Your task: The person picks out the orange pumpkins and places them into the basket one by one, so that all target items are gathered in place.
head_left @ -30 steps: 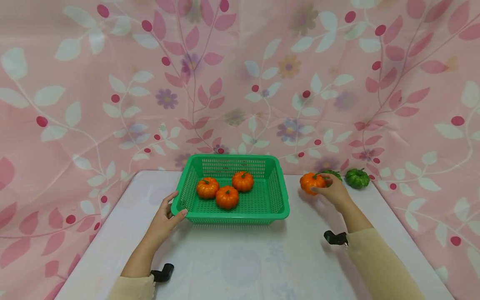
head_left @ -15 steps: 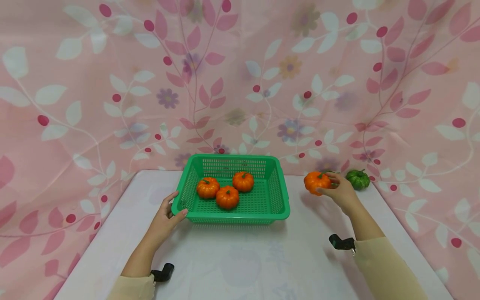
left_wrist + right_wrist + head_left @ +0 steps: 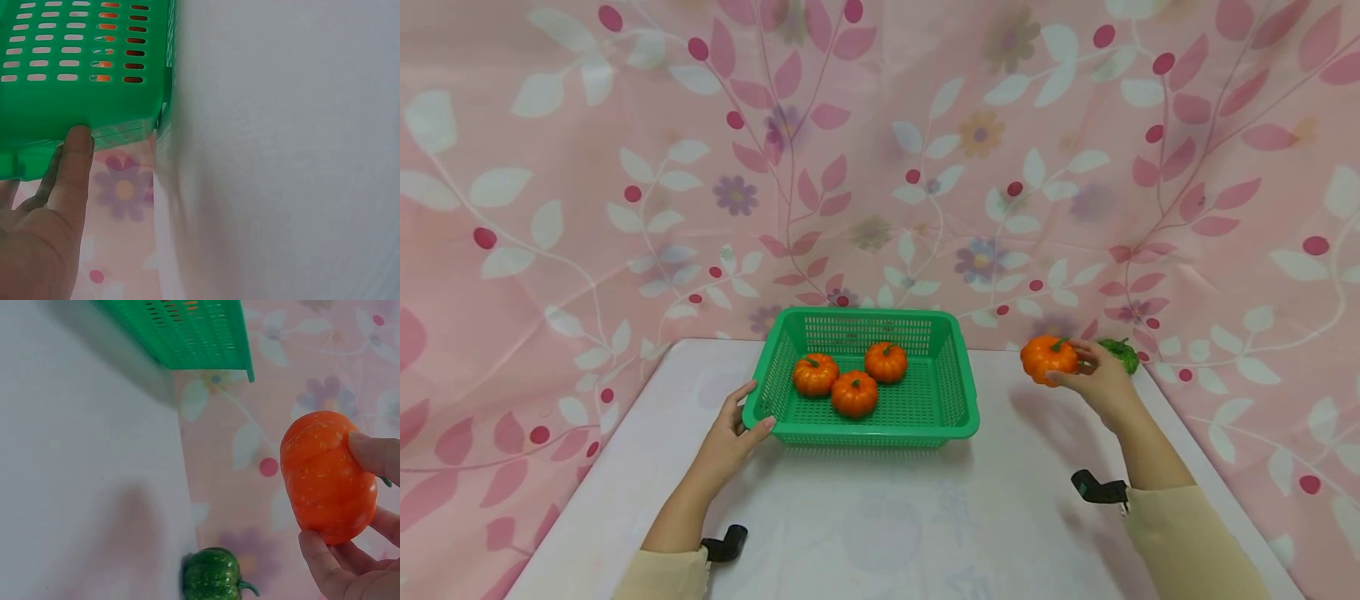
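Note:
My right hand [image 3: 1101, 383] holds an orange pumpkin [image 3: 1047, 360] raised over the right side of the table. In the right wrist view, the thumb presses one side of this orange pumpkin [image 3: 328, 481], and fingers support the other. Its green stem points toward the hand. At the front left corner of a green plastic basket [image 3: 880, 432], my left hand [image 3: 727, 437] rests with thumb and fingers spread against the rim. Straight fingers [image 3: 72, 181] touch the outside of the basket in the left wrist view. Three orange pumpkins [image 3: 854, 395] lie toward the basket's left side.
Behind the right hand sits a green pumpkin [image 3: 1123, 354] at the back right of the table; in the right wrist view a green pumpkin [image 3: 212, 575] lies below. A white cloth covers the table [image 3: 880, 525]. A pink floral curtain [image 3: 880, 167] hangs at its back edge.
My right hand has moved right and slightly up with the orange pumpkin. It now hides one green pumpkin and part of another. My left hand and the basket have stayed put.

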A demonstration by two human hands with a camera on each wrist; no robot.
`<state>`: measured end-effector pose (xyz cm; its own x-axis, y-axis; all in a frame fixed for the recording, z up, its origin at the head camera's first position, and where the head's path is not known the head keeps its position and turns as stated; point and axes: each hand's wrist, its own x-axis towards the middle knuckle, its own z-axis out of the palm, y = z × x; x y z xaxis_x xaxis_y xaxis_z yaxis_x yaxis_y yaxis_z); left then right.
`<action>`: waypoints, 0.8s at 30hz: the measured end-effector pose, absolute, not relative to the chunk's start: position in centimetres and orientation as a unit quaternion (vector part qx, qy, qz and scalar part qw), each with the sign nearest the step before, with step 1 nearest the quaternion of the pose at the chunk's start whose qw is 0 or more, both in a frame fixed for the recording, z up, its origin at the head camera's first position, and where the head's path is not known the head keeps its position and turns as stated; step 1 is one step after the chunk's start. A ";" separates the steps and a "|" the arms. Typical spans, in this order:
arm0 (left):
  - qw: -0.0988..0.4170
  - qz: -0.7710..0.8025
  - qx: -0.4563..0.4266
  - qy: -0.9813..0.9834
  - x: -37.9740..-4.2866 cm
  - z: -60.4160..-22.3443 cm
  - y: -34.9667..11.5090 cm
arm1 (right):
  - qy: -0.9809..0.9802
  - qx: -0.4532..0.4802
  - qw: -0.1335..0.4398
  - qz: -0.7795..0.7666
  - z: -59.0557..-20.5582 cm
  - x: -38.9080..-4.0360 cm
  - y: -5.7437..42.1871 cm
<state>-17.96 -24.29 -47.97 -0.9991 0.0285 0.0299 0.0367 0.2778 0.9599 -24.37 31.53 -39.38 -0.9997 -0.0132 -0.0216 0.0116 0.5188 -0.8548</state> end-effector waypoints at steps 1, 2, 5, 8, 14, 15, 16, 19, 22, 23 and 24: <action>0.003 -0.601 -0.021 -0.799 -18.0 -48.0 -24.3 | 0.871 -0.002 0.012 -0.491 -39.2 -24.3 31.5; 0.003 -0.600 -0.021 -0.799 -18.0 -48.0 -24.3 | 0.870 -0.003 0.011 -0.492 -39.1 -24.2 31.6; 0.002 -0.601 -0.021 -0.799 -18.0 -48.0 -24.3 | 0.871 -0.007 0.005 -0.492 -38.7 -24.0 31.6; 0.001 -0.603 -0.021 -0.798 -18.0 -47.9 -24.3 | 0.870 -0.010 0.001 -0.492 -38.4 -23.9 31.6; -0.001 -0.602 -0.019 -0.798 -17.9 -47.9 -24.4 | 0.869 -0.018 -0.003 -0.495 -37.7 -23.6 31.0; -0.001 -0.602 -0.018 -0.798 -17.9 -47.9 -24.4 | 0.869 -0.019 -0.004 -0.495 -37.5 -23.5 30.8; -0.001 -0.602 -0.018 -0.798 -17.9 -47.9 -24.4 | 0.869 -0.021 -0.005 -0.494 -37.4 -23.4 30.6; -0.001 -0.603 -0.017 -0.797 -17.9 -47.9 -24.3 | 0.870 -0.027 -0.008 -0.492 -37.0 -23.3 29.9; 0.000 -0.602 -0.019 -0.799 -17.9 -47.9 -24.3 | 0.870 -0.034 -0.008 -0.492 -36.7 -23.1 29.2; -0.001 -0.601 -0.019 -0.799 -17.9 -47.9 -24.3 | 0.870 -0.036 -0.009 -0.492 -36.6 -23.1 29.0; -0.001 -0.600 -0.019 -0.799 -17.9 -47.9 -24.3 | 0.869 -0.039 -0.009 -0.492 -36.5 -23.1 28.8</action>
<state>-17.95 -24.32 -47.85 -0.9993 0.0313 0.0212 0.0290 0.2782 0.9601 -23.09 28.82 -36.55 -0.9969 -0.0582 0.0537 -0.0760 0.5120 -0.8556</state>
